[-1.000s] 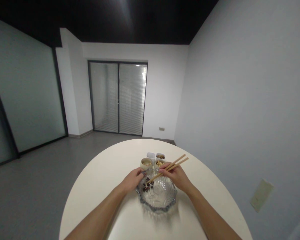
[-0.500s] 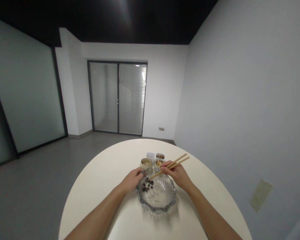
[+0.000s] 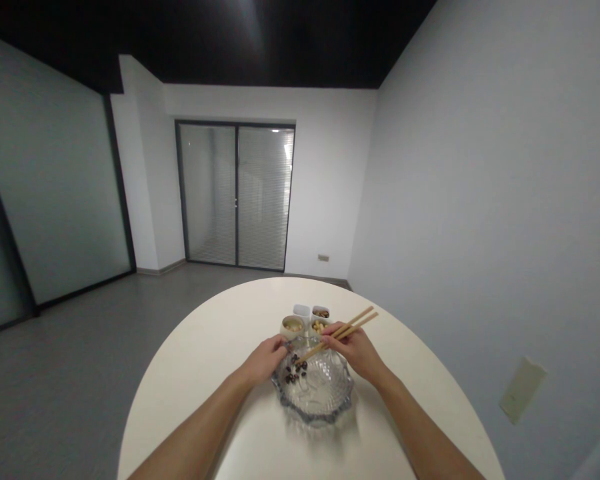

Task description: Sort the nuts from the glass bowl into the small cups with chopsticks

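Note:
A scalloped clear glass bowl (image 3: 315, 413) stands on the table in front of me. Several small dark red-brown pieces (image 3: 293, 378), perhaps dried fruit or beans, lie in its left part. My left hand (image 3: 266, 360) grips the bowl's rim at the upper left. In my right hand (image 3: 353, 347) is a pair of wooden chopsticks (image 3: 353, 325), slanting down to the left over the bowl. Their tips are at the dark pieces; whether one is pinched between them I cannot tell.
Behind the bowl stand small containers: a round cup (image 3: 293, 328) with pale contents, a white dish (image 3: 301, 311), a dish of brown pieces (image 3: 321, 313) and one of yellowish pieces (image 3: 319, 327). The round white table (image 3: 195, 347) has a wall (image 3: 480, 200) to its right.
The chopstick tips have moved very slightly lower among the dark pieces. My left hand and the bowl stay in place.

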`<act>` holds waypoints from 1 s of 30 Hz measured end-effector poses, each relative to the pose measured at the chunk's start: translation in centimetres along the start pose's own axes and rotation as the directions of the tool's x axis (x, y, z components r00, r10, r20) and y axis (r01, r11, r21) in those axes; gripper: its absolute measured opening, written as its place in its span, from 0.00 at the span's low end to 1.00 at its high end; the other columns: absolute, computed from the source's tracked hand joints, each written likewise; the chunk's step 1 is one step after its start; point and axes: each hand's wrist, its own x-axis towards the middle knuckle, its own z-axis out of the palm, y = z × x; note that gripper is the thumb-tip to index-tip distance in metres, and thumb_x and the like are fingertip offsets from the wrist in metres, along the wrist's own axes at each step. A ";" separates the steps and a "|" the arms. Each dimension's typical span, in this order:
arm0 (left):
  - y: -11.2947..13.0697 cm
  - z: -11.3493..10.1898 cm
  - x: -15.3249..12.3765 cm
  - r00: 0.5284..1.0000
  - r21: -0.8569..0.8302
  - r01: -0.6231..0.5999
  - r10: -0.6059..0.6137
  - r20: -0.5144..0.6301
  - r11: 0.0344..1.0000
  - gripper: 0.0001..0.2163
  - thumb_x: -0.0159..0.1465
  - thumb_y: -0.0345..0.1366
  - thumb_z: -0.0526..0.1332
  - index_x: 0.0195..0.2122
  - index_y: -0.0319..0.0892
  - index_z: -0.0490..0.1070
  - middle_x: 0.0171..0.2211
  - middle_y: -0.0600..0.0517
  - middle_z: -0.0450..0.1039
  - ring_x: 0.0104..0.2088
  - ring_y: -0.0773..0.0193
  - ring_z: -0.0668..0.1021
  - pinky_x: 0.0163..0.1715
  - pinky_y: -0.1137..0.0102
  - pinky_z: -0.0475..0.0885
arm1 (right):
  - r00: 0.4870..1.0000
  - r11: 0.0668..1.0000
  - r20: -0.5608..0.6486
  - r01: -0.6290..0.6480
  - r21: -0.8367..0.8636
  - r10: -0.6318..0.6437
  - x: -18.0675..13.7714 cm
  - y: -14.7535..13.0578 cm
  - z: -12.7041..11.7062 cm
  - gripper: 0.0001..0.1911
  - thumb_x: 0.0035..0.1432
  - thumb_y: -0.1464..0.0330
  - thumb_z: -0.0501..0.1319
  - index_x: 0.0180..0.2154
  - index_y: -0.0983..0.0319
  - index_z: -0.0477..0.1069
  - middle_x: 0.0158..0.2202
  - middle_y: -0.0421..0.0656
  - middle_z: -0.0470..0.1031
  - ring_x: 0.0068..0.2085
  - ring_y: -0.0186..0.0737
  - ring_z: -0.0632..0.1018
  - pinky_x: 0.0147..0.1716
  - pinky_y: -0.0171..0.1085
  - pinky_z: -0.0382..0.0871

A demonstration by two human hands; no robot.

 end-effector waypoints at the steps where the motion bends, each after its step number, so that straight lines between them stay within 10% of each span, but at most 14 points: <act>1: -0.1 0.0 0.1 1.000 -0.001 -0.003 0.003 -0.002 1.000 0.12 0.59 0.37 0.53 0.38 0.39 0.72 0.37 0.50 0.75 0.39 0.59 0.74 0.39 0.69 0.65 | 1.000 1.000 0.005 0.009 -0.016 -0.009 -0.1 -0.2 0.0 0.13 0.53 0.59 0.67 0.34 0.61 0.77 0.33 0.44 0.80 0.35 0.43 0.80 0.36 0.38 0.75; 30: 0.4 0.0 0.0 1.000 0.029 -0.022 0.022 -0.014 0.999 0.12 0.58 0.35 0.52 0.37 0.39 0.72 0.37 0.50 0.75 0.38 0.59 0.73 0.40 0.68 0.66 | 0.972 0.933 0.189 0.192 -0.304 -0.138 -0.9 -1.7 1.3 0.08 0.60 0.62 0.63 0.37 0.59 0.76 0.33 0.43 0.81 0.32 0.41 0.80 0.33 0.36 0.74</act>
